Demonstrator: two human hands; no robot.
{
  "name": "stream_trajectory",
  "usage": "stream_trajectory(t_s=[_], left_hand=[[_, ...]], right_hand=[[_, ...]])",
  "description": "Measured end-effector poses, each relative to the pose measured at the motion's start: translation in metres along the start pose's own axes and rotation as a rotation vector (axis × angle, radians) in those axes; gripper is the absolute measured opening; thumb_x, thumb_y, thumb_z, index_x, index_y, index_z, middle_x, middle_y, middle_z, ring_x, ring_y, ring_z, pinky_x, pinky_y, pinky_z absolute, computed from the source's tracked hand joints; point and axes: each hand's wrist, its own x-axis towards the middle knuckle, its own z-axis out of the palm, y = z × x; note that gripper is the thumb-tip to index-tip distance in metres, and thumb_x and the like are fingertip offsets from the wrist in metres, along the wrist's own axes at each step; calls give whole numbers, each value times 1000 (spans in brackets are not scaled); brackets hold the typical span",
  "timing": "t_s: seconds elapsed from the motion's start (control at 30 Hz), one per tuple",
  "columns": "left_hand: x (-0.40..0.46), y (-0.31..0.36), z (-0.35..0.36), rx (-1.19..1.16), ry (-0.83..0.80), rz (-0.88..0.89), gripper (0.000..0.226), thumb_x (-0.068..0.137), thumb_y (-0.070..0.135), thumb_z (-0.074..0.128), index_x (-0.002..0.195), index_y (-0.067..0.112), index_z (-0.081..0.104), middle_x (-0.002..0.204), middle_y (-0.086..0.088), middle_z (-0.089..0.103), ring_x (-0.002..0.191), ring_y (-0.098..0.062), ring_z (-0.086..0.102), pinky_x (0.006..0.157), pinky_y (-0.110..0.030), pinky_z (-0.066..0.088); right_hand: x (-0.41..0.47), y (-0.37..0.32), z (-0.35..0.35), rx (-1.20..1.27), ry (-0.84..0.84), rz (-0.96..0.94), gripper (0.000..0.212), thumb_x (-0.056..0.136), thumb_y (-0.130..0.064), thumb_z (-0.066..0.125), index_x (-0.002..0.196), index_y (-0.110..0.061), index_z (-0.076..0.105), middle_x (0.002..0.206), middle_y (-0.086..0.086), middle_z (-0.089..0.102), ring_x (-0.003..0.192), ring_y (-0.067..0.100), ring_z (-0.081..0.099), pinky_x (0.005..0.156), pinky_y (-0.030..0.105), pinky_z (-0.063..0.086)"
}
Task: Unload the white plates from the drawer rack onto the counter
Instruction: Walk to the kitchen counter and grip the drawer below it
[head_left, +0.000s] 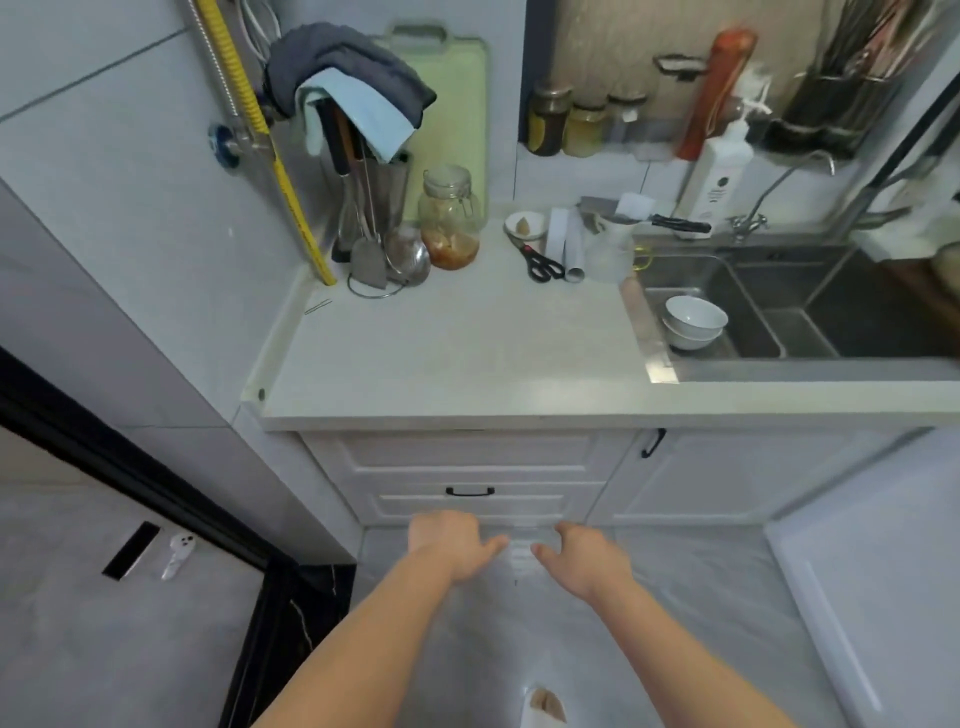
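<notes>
A white drawer (467, 501) with a black handle (470, 491) sits closed under the pale counter (441, 353). No plates or rack show. My left hand (449, 540) and my right hand (584, 556) reach forward low in front of the cabinet, just below the drawer. Both have relaxed fingers and hold nothing. Neither touches the handle.
On the counter's back stand a utensil holder (371, 208), a glass jar (449, 218), scissors (543, 262), a small bowl (524, 226) and cups. A steel sink (779, 312) at right holds two stacked white bowls (693, 322). A cabinet door (727, 478) is right of the drawer.
</notes>
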Motion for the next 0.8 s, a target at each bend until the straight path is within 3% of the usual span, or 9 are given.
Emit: stream_trajectory(t_s=[0.33, 0.5, 0.67, 0.8], left_hand=[[34, 40, -16, -30, -11, -59, 70, 87, 70, 28, 116, 17, 64, 115, -7, 66, 108, -27, 59, 87, -39, 39], [47, 20, -20, 7, -16, -88, 71, 87, 71, 25, 115, 17, 63, 115, -6, 66, 108, -26, 59, 88, -40, 39], [67, -7, -22, 36, -16, -54, 69, 87, 71, 26, 100, 17, 67, 101, -3, 69, 96, -23, 63, 74, -35, 38], [86, -37, -23, 52, -15, -11, 68, 86, 72, 27, 99, 18, 67, 102, -3, 69, 97, -23, 63, 70, -33, 37]], right_hand=[[51, 29, -26, -39, -53, -72, 59, 92, -54, 41, 136, -14, 43, 138, 7, 53, 127, 25, 49, 99, 38, 44], [67, 18, -29, -10, -64, -93, 58, 92, -52, 42, 136, -14, 43, 137, 7, 54, 126, 27, 50, 98, 38, 45], [83, 0, -33, -14, -61, -80, 58, 93, -52, 40, 135, -13, 43, 136, 9, 54, 125, 28, 50, 100, 41, 45], [94, -20, -32, -13, -72, -29, 60, 93, -54, 39, 135, -12, 44, 136, 10, 54, 125, 29, 50, 99, 39, 44]])
